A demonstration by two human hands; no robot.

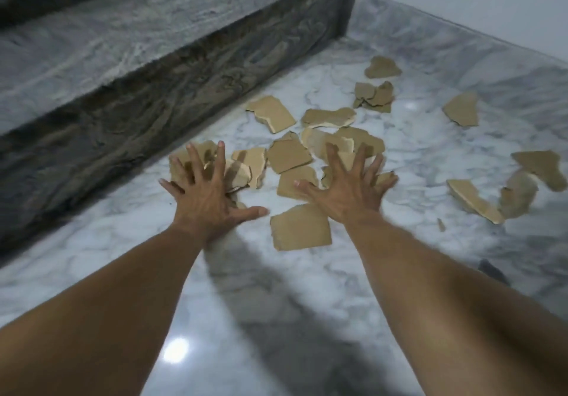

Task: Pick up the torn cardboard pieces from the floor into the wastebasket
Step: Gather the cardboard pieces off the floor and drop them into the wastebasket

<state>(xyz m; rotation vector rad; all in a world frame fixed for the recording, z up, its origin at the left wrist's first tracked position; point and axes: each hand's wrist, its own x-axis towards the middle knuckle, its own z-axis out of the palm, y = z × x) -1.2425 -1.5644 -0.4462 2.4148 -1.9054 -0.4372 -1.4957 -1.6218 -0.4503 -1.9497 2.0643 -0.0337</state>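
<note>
Marble floor (307, 303) looks slick, so cardboard pieces (289, 156) may skid away under the splayed left hand (206, 192) and right hand (347, 192).

Left forearm (123, 297): bare from frame edge to wrist, lean, smooth surface, tapering toward narrow wrist. Right forearm (430, 288): bare likewise, same lean build, fine short hairs visible along outer edge near wrist. Left grip (204, 199): bare, five long slim fingers (218, 162), tendons and veins ridged across back, knuckles creased, nails short. Right grip (344, 194): bare, matching slim build, tendons raised across back, fingertips (331, 149) smeared by blur, nails too blurred to read.
</note>
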